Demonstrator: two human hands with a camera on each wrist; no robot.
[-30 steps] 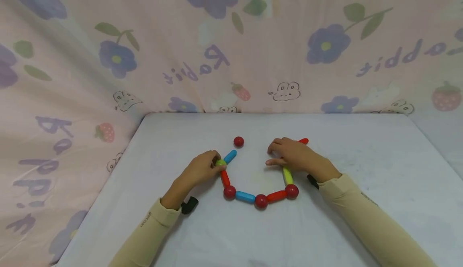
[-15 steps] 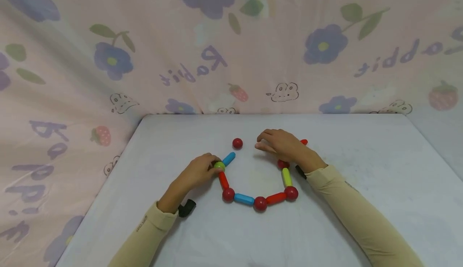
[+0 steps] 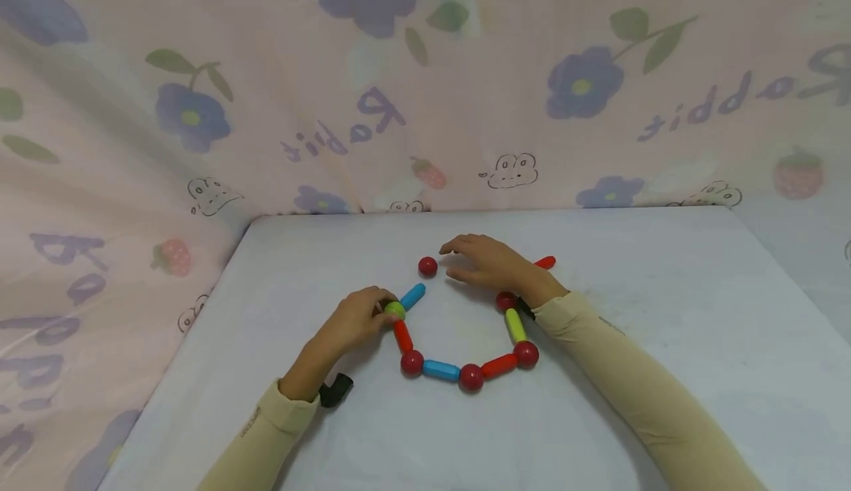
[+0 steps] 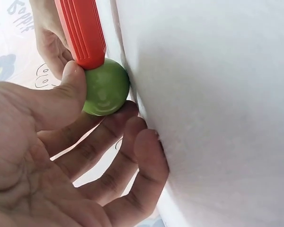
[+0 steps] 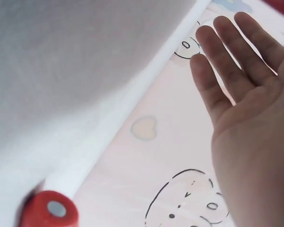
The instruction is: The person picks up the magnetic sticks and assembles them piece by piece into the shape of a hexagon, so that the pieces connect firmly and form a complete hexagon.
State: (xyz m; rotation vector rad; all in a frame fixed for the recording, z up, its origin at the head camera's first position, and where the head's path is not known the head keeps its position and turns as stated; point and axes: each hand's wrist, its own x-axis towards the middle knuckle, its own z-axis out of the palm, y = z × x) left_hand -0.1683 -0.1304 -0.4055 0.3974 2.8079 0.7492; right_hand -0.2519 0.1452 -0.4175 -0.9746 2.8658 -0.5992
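My left hand (image 3: pixel 355 319) pinches a green ball (image 4: pixel 106 87) between thumb and fingers. A red rod (image 4: pixel 83 30) and a blue rod (image 3: pixel 413 296) meet this ball. From it a chain of rods and red balls curves in a U, through a blue rod (image 3: pixel 442 371), a red ball (image 3: pixel 471 377) and a yellow rod (image 3: pixel 515 326), up to a red ball (image 3: pixel 507 301) beside my right wrist. My right hand (image 3: pixel 488 262) holds nothing, its fingers extended just right of a loose red ball (image 3: pixel 428 266).
A red rod (image 3: pixel 546 262) lies behind my right wrist, partly hidden; in the right wrist view a red rod end (image 5: pixel 49 210) shows a silver disc. The white tabletop (image 3: pixel 665 314) meets a printed cloth (image 3: pixel 465 107) at the back. Dark wrist gear (image 3: pixel 336 390) sits below my left wrist.
My right hand has moved left from above the chain's right end to beside the loose red ball, uncovering the red ball there. My left hand keeps its pinch on the green ball.
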